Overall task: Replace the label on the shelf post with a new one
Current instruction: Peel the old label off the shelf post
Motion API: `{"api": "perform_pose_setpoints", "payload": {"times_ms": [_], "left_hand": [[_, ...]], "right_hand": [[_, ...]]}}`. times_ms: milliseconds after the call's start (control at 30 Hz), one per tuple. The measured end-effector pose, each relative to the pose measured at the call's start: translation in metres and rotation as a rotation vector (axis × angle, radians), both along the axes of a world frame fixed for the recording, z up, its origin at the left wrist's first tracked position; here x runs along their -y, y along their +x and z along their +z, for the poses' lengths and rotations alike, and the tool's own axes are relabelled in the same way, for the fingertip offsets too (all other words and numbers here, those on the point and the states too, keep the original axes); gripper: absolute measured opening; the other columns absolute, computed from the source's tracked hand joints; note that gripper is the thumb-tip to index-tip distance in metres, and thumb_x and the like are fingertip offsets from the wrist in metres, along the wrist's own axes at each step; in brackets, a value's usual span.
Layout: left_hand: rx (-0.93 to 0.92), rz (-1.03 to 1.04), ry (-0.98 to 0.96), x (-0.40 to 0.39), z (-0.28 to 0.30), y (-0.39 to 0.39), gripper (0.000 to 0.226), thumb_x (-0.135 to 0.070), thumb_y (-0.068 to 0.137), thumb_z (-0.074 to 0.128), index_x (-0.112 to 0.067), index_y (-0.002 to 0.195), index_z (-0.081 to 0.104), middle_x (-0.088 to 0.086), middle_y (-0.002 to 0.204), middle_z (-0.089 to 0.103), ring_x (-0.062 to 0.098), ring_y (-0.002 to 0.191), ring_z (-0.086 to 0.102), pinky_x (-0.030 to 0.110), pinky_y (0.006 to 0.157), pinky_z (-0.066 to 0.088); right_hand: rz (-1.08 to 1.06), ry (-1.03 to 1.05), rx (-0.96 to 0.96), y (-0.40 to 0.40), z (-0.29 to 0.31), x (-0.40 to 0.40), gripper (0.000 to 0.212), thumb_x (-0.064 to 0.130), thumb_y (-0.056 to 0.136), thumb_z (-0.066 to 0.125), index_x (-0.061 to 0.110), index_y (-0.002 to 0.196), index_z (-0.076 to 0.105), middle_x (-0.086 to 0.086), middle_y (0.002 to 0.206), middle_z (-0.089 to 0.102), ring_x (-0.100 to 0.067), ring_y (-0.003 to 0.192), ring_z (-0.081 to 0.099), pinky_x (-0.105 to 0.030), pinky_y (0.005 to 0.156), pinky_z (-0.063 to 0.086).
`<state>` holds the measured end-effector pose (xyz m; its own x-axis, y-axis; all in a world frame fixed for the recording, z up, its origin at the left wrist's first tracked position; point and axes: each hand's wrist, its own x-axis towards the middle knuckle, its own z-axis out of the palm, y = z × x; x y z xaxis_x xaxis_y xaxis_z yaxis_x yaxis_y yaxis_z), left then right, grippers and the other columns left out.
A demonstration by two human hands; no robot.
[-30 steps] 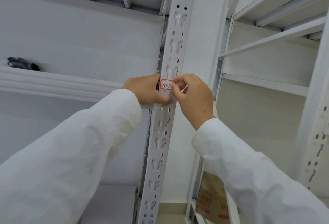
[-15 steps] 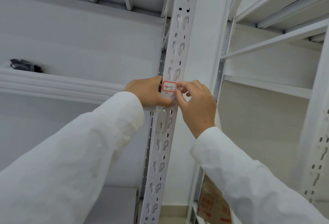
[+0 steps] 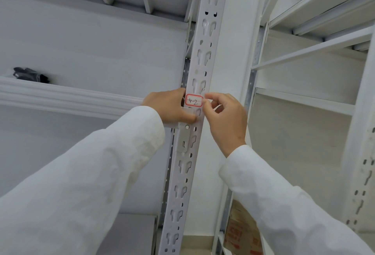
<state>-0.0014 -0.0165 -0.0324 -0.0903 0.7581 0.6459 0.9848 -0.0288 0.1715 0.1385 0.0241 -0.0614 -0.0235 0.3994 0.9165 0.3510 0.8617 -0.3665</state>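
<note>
A white slotted shelf post (image 3: pixel 188 165) runs up the middle of the head view. On it, at hand height, sits a small white label (image 3: pixel 194 100) with a red border and "4-2" handwritten on it. My left hand (image 3: pixel 169 108) grips the post from the left, its thumb lying across the post's front just below the label. My right hand (image 3: pixel 225 116) is at the label's right edge with curled fingers, index fingertip and thumb tip pinching that edge. The label's face is uncovered.
White shelving stands on both sides. A dark object (image 3: pixel 30 74) lies on the left shelf (image 3: pixel 60 96). A cardboard box (image 3: pixel 241 232) sits low behind the post. Another slotted post (image 3: pixel 363 183) rises at the right.
My right thumb has slid off the label's face to its right edge, so the whole label shows. My left hand keeps its hold on the post.
</note>
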Motion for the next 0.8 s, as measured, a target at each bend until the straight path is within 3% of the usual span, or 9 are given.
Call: {"api": "perform_pose_setpoints", "payload": {"times_ms": [233, 367, 533, 700, 800], "left_hand": [[0.015, -0.018, 0.008, -0.001, 0.001, 0.000, 0.042, -0.061, 0.071, 0.060, -0.030, 0.096, 0.047, -0.012, 0.085, 0.060, 0.019, 0.085, 0.059, 0.030, 0.075, 0.038], [0.004, -0.016, 0.018, 0.000, 0.000, 0.000, 0.037, -0.059, 0.072, 0.061, -0.030, 0.085, 0.043, -0.013, 0.074, 0.053, 0.017, 0.078, 0.055, 0.029, 0.071, 0.034], [0.002, 0.003, 0.001, 0.000, -0.003, -0.003, 0.038, -0.056, 0.073, 0.061, -0.028, 0.093, 0.045, -0.010, 0.083, 0.059, 0.019, 0.083, 0.057, 0.029, 0.071, 0.035], [-0.013, 0.002, 0.009, 0.000, -0.003, 0.001, 0.038, -0.056, 0.074, 0.061, -0.029, 0.091, 0.041, -0.015, 0.071, 0.049, 0.019, 0.079, 0.054, 0.029, 0.070, 0.034], [-0.020, 0.002, 0.015, -0.001, -0.002, 0.001, 0.041, -0.060, 0.073, 0.059, -0.029, 0.093, 0.042, -0.014, 0.073, 0.050, 0.020, 0.080, 0.055, 0.029, 0.071, 0.036]], "right_hand": [[-0.039, 0.073, -0.049, -0.011, -0.014, 0.000, 0.014, 0.022, 0.086, 0.061, 0.024, 0.097, 0.070, 0.013, 0.079, 0.055, -0.009, 0.060, 0.053, -0.031, 0.065, 0.048], [0.041, -0.087, -0.119, -0.018, -0.011, 0.001, 0.010, 0.021, 0.084, 0.061, 0.028, 0.089, 0.066, 0.014, 0.074, 0.053, -0.005, 0.060, 0.051, -0.025, 0.062, 0.044], [0.131, -0.172, -0.099, -0.009, -0.001, 0.002, 0.009, 0.022, 0.081, 0.064, 0.028, 0.075, 0.065, 0.007, 0.072, 0.062, -0.009, 0.065, 0.053, -0.031, 0.067, 0.049], [0.041, -0.068, -0.065, -0.005, -0.003, 0.003, 0.008, 0.024, 0.086, 0.062, 0.025, 0.090, 0.069, 0.010, 0.079, 0.057, -0.008, 0.070, 0.053, -0.017, 0.060, 0.041], [-0.024, 0.004, -0.072, -0.008, -0.006, 0.002, 0.011, 0.025, 0.087, 0.061, 0.024, 0.094, 0.070, 0.010, 0.080, 0.057, -0.013, 0.077, 0.054, -0.024, 0.064, 0.044]]}}
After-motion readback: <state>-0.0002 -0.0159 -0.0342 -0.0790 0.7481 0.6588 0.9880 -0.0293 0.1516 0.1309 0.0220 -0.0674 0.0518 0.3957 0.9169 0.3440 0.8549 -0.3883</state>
